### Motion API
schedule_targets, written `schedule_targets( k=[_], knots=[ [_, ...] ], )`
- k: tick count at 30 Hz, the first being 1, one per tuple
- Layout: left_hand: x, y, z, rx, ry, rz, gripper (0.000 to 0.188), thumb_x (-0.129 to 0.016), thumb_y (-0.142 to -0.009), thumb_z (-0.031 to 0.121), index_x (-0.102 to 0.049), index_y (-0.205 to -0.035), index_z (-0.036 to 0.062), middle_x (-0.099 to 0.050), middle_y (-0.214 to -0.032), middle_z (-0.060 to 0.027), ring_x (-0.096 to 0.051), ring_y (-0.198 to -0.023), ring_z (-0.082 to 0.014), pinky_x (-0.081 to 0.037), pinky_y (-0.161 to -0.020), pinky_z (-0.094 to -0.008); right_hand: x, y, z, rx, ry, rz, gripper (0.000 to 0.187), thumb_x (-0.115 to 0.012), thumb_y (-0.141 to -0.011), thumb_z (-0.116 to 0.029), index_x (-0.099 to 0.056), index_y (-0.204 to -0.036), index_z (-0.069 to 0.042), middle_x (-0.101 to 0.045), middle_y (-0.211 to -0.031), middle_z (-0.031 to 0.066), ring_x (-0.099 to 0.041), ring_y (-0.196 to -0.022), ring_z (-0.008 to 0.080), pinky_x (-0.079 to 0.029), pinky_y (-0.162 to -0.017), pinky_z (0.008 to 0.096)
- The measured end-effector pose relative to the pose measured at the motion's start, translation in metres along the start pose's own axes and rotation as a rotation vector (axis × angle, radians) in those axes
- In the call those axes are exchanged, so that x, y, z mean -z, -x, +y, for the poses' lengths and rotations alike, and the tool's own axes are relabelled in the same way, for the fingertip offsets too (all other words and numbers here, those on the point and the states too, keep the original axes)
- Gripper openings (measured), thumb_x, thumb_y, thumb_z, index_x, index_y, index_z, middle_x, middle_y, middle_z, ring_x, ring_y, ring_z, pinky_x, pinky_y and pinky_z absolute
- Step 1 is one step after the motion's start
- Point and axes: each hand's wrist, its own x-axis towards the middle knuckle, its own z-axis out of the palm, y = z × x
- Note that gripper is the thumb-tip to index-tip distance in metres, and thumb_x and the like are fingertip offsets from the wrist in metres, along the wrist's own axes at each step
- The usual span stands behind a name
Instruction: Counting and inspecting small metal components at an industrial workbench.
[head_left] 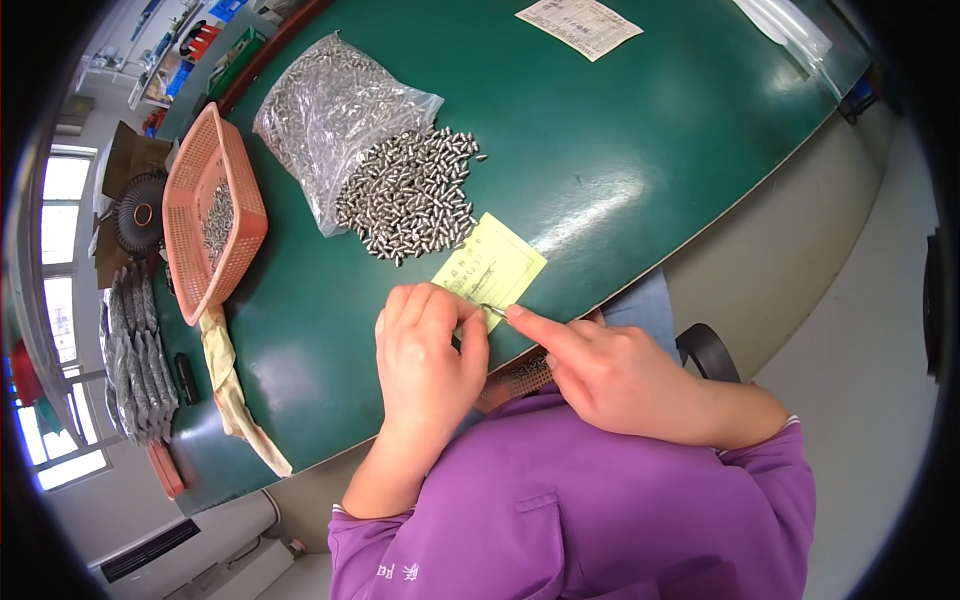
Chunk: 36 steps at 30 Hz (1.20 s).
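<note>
My left hand [425, 345] is closed, with its fingers curled and the thumb bent beneath them. A small thin metal piece [492, 309] shows at its fingertips; its exact kind is too small to make out. My right hand [625, 375] reaches in from the right, index finger stretched out and its tip at that piece, thumb apart below. Under both fingertips lies a yellow paper slip [505, 260] with writing. Just beyond it spreads a pile of small pointed metal parts [415, 195], spilling from a clear plastic bag [335, 105] full of them.
A pink plastic basket [250, 205] with metal parts stands at the left of the green table [640, 150]. Beside it are a cloth strip [228, 380], stacked grey packets [135, 360] and a black fan [142, 212]. A printed paper [582, 25] lies at the far side. Another basket [525, 378] sits below the table edge.
</note>
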Motion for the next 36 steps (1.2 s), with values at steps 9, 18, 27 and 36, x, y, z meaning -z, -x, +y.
schedule_targets(
  k=[9,18,27,36],
  knots=[
    [0.001,0.0,0.0,-0.018,-0.006,-0.001,0.015,-0.072,-0.075,0.003,-0.058,-0.076,0.0076,-0.06,-0.08,-0.0073,-0.059,-0.083,-0.0314,-0.045,-0.073,-0.0417,0.012,-0.007,-0.012,-0.059,0.14,-0.157,0.064,-0.061,-0.086,0.0,-0.049,-0.148,-0.009,-0.064,-0.084,0.0149,-0.066,-0.068,0.0324,-0.057,-0.059,0.0406],
    [0.033,-0.002,0.008,-0.089,0.218,-0.221,0.014,-0.078,-0.073,0.005,-0.066,-0.08,0.0051,-0.063,-0.083,-0.0081,-0.06,-0.086,-0.0309,-0.048,-0.079,-0.0424,0.013,-0.001,-0.007,-0.144,-0.072,-0.041,0.057,-0.057,-0.091,0.0,-0.05,-0.146,-0.01,-0.07,-0.104,0.0198,-0.07,-0.079,0.0353,-0.058,-0.068,0.0415],
    [-0.001,-0.042,-0.02,-0.147,-0.137,0.07,0.013,-0.074,-0.079,0.002,-0.066,-0.089,0.0044,-0.063,-0.085,-0.009,-0.06,-0.084,-0.0292,-0.049,-0.077,-0.0406,0.018,0.003,-0.009,-0.182,-0.13,-0.021,0.054,-0.056,-0.091,0.003,-0.052,-0.144,-0.007,-0.068,-0.121,0.0198,-0.072,-0.087,0.0359,-0.058,-0.072,0.0407],
    [0.013,-0.022,-0.005,-0.029,0.156,0.015,0.009,-0.068,-0.083,0.0,-0.061,-0.088,0.0032,-0.063,-0.088,-0.0101,-0.06,-0.086,-0.0305,-0.049,-0.077,-0.0414,0.016,0.003,-0.006,-0.174,-0.088,-0.011,0.053,-0.056,-0.091,0.003,-0.053,-0.143,-0.007,-0.068,-0.123,0.0186,-0.071,-0.094,0.0362,-0.059,-0.077,0.0399]
  ],
)
